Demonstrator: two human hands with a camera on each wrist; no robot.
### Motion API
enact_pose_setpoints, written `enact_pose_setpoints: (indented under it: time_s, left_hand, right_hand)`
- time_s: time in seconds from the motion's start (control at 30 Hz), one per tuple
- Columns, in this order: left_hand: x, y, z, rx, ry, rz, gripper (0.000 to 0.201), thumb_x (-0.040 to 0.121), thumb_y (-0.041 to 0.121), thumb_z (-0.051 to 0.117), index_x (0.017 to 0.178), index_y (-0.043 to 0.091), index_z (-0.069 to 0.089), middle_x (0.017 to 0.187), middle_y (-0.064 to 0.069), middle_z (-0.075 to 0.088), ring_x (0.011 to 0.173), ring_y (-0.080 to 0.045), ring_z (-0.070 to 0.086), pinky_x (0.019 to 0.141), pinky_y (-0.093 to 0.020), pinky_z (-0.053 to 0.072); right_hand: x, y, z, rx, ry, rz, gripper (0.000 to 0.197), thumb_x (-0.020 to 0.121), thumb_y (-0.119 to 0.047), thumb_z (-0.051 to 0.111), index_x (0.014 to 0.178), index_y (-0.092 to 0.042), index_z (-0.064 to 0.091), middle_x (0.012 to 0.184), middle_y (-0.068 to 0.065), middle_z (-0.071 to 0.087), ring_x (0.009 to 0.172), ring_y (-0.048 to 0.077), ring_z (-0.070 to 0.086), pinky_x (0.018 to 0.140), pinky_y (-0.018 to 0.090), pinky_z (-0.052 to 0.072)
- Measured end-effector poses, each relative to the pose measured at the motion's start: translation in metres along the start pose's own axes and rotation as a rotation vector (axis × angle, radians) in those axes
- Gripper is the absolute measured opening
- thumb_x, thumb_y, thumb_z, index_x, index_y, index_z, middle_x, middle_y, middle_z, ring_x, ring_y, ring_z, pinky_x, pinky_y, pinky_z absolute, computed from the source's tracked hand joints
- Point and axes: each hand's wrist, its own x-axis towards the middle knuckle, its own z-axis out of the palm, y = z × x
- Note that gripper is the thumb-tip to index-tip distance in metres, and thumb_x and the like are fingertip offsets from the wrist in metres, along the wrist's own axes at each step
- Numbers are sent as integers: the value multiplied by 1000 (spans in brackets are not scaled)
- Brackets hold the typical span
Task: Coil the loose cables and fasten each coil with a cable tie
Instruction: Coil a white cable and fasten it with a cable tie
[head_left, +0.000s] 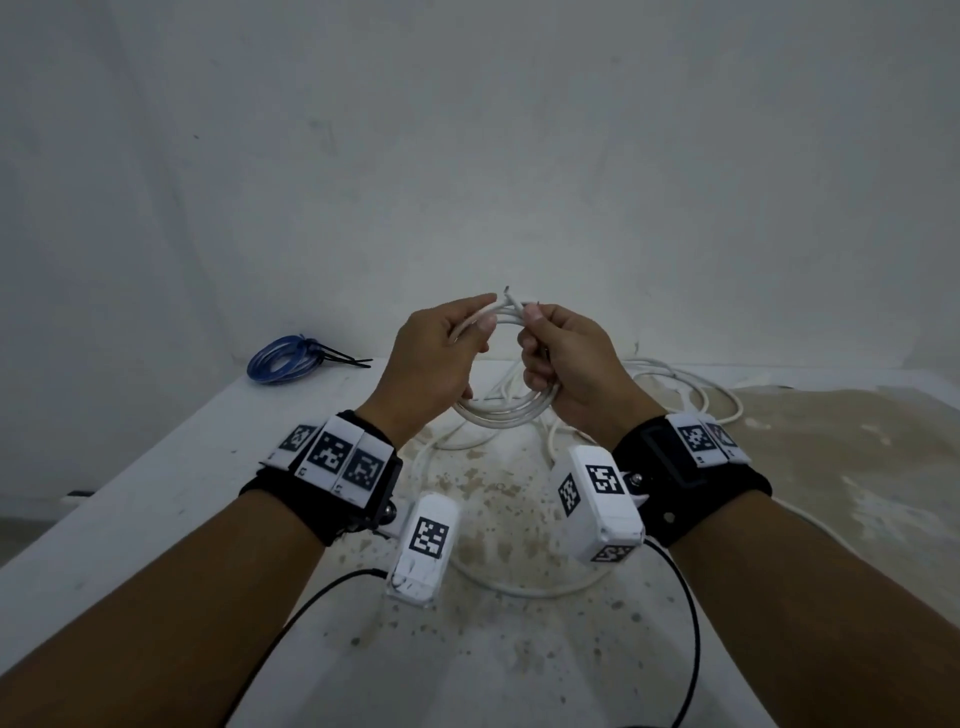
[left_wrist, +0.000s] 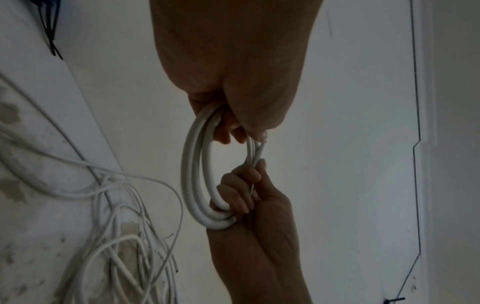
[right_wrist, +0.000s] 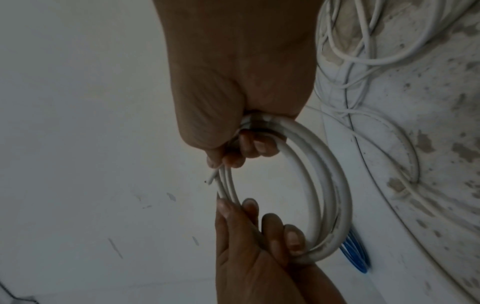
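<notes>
White cable coil (head_left: 498, 364), three or four tidy loops, held above the counter (head_left: 156, 493): left hand (head_left: 426, 364) grasps nine o'clock, right hand (head_left: 566, 364) three. One blue tied coil (head_left: 283, 358) lies at ten o'clock.

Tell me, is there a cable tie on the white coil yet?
No, the white coil is bare, held only by the left hand and right hand.

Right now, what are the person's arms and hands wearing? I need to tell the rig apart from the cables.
Both forearms are bare, no sleeves. The left hand and right hand wear no gloves. Each wrist carries a black strap topped with white tiles printed with black square-code markers. A white box-shaped camera with the same markers hangs under each wrist, each trailing a thin black lead.
</notes>
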Motion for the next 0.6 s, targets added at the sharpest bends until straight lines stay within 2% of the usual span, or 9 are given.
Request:
enact_pose_setpoints:
  time_s: [0.1, 0.17, 0.27, 0.33, 0.4, 0.43, 0.47, 0.53, 0.6]
  left_hand:
    - [5, -1, -6, 43, -36, -17, 26, 101, 20, 53, 120, 17, 70, 77, -2, 63, 43, -8, 52, 47, -29, 52]
    - [8, -1, -9, 103, -66, -31, 25, 101, 18, 51, 117, 15, 70, 87, -2, 69, 44, -11, 55, 48, -28, 52]
    - [10, 3, -10, 153, -137, -14, 28, 102, 16, 46, 121, 18, 68, 99, 1, 71, 46, -9, 57, 48, -26, 50]
    - [9, 5, -6, 141, -135, -10, 26, 102, 27, 50, 119, 23, 68, 91, 0, 69, 50, -3, 53, 51, -24, 46]
    - [8, 7, -2, 144, -60, 10, 28, 97, 42, 56, 91, 21, 74, 70, -9, 60, 55, -8, 47, 56, -26, 39]
    - [8, 7, 0, 142, -19, 20, 34, 96, 44, 57, 79, 19, 72, 65, -14, 53, 56, -12, 43, 58, -30, 37]
    - [8, 6, 2, 135, 16, 21, 35, 96, 43, 57, 74, 20, 71, 64, -17, 51, 57, -13, 41, 59, -32, 36]
    - [8, 8, 4, 97, 76, 13, 31, 97, 38, 57, 76, 22, 73, 61, -15, 51, 56, -11, 41, 59, -31, 36]
    - [10, 9, 4, 63, 142, -5, 28, 98, 36, 57, 80, 24, 75, 54, -2, 47, 54, -9, 40, 58, -29, 37]
  right_hand:
    - [0, 2, -1, -2, -26, 11, 8, 102, -15, 53, 101, -10, 59, 63, 2, 46, 45, 10, 27, 39, 21, 24]
    - [0, 4, -1, -28, -22, -7, 7, 102, -14, 52, 106, -10, 57, 61, 2, 45, 43, 8, 27, 39, 20, 21]
    - [-1, 6, 1, -44, -24, -33, 8, 102, -13, 52, 98, -11, 59, 61, 3, 44, 43, 8, 27, 39, 19, 20]
    - [-2, 5, 4, -84, -32, -54, 9, 101, -14, 55, 93, -12, 59, 61, 4, 44, 44, 9, 26, 40, 20, 20]
    - [-3, 4, 8, -151, -54, -79, 10, 99, -17, 59, 90, -12, 60, 61, 4, 43, 45, 10, 25, 40, 21, 20]
    - [-4, 3, 10, -170, -60, -88, 10, 99, -18, 59, 91, -12, 61, 61, 5, 44, 45, 11, 25, 40, 21, 20]
    - [-3, 2, 11, -161, -56, -90, 11, 100, -19, 58, 92, -12, 62, 61, 5, 45, 44, 11, 25, 40, 21, 21]
    - [-4, 1, 11, -67, -20, -55, 17, 102, -24, 54, 100, -10, 64, 61, 5, 49, 43, 11, 30, 40, 21, 25]
    - [-7, 2, 9, 43, 11, 18, 30, 104, -32, 49, 106, -6, 64, 60, 4, 50, 43, 13, 35, 43, 24, 35]
